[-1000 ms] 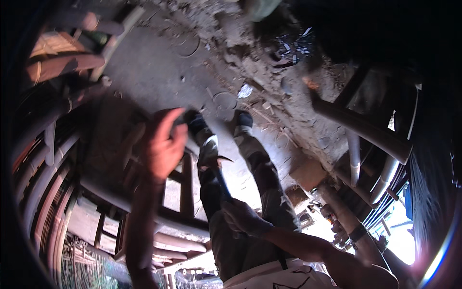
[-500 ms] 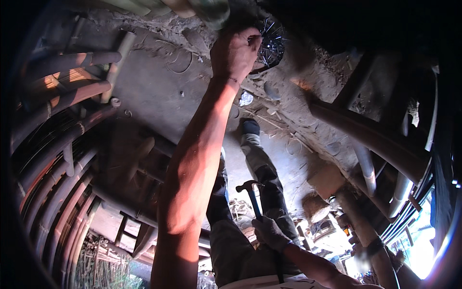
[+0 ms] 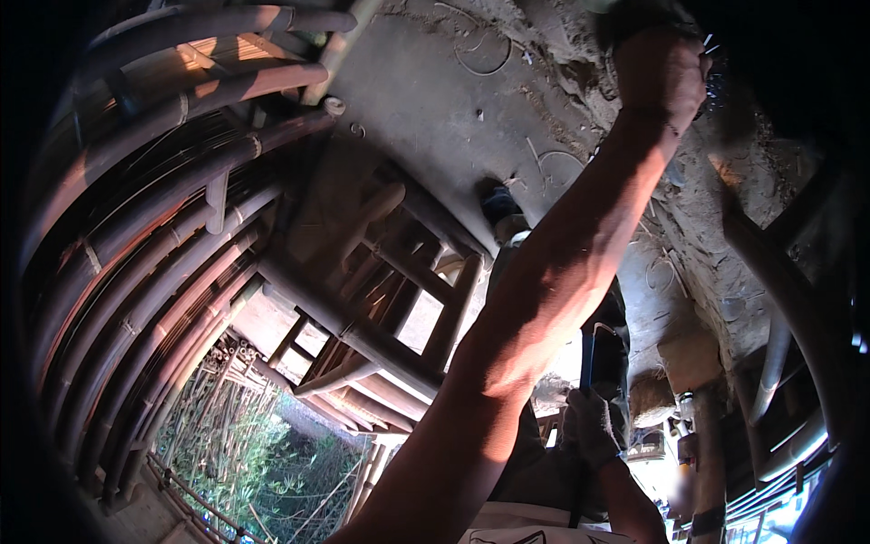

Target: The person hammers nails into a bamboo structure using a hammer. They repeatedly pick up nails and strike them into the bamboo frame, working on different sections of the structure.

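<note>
My bare left hand (image 3: 662, 77) reaches far out at the upper right, its fingers curled in beside a dark container of nails. Only a few shiny nails (image 3: 714, 86) show past the knuckles; whatever the fingers hold is hidden. Lower down, close to my legs, my gloved right hand (image 3: 591, 431) is closed round the blue handle of a hammer (image 3: 587, 358). My left forearm crosses in front of my legs, and the hammer's head is mostly lost in shadow.
Curved bamboo poles (image 3: 181, 190) form a rack along the left. A bamboo frame (image 3: 362, 326) stands beside my legs. Loose wire (image 3: 485, 59) lies on the ground (image 3: 426, 118). More thick poles (image 3: 784, 272) rise at the right, and greenery (image 3: 263, 453) shows at the lower left.
The view has swung left, so the hands and legs sit further right. My left hand stays by the nails, which are now mostly covered. The right hand still grips the hammer.
</note>
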A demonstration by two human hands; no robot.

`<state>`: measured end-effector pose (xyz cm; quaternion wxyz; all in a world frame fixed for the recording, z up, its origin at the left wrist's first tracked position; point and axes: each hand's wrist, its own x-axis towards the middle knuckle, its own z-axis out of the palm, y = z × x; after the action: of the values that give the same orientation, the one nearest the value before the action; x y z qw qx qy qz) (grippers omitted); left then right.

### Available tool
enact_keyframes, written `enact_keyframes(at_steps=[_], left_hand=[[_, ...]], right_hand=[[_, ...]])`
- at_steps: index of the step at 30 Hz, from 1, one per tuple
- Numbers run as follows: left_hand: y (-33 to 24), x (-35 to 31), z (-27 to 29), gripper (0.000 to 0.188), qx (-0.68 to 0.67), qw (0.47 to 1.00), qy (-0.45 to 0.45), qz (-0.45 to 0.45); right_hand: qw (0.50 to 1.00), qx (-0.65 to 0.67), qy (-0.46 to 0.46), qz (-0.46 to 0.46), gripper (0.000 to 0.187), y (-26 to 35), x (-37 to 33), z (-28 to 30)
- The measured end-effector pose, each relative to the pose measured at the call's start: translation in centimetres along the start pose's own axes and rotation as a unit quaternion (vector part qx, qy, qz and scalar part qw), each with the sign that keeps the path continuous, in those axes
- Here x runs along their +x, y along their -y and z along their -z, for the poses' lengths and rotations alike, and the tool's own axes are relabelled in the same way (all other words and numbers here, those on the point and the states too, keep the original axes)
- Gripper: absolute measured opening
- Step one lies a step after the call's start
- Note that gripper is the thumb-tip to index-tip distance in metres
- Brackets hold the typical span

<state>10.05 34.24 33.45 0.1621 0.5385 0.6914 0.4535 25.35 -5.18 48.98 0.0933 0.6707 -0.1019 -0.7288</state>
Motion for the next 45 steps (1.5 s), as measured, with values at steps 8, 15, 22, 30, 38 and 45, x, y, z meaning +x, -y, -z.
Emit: enact_keyframes(at_steps=[8, 15, 22, 30, 38, 45], left_hand=[[2.5, -0.4, -1.4, 0.011, -0.076, 0.985, -0.126, 0.089], [2.8, -0.7, 9.0, 0.023, -0.108, 0.986, 0.069, 0.104], [1.5, -0.5, 6.7, 0.026, -0.081, 0.98, 0.158, 0.091], [1.6, -0.5, 3.5, 0.007, -0.34, 0.936, 0.036, 0.082], [-2.2, -0.2, 6.0, 0.011, -0.586, 0.788, 0.02, 0.185], [21.1, -11.0, 27.6, 0.016, -0.236, 0.876, 0.266, 0.325]], right_hand=[[0.999, -0.009, -0.033, 0.015, 0.018, 0.1, -0.1, -1.8], [1.0, -0.013, -0.01, 0.02, 0.025, -0.5, 0.9, -1.9], [1.0, -0.014, 0.002, 0.025, 0.022, -0.4, 0.9, -1.4], [0.995, 0.078, -0.027, 0.048, 0.016, -3.4, 3.3, 0.2], [0.99, -0.064, -0.111, 0.067, 0.02, 1.1, 1.2, -4.9], [0.987, 0.044, -0.099, 0.119, 0.016, 7.4, 5.3, -18.1]])
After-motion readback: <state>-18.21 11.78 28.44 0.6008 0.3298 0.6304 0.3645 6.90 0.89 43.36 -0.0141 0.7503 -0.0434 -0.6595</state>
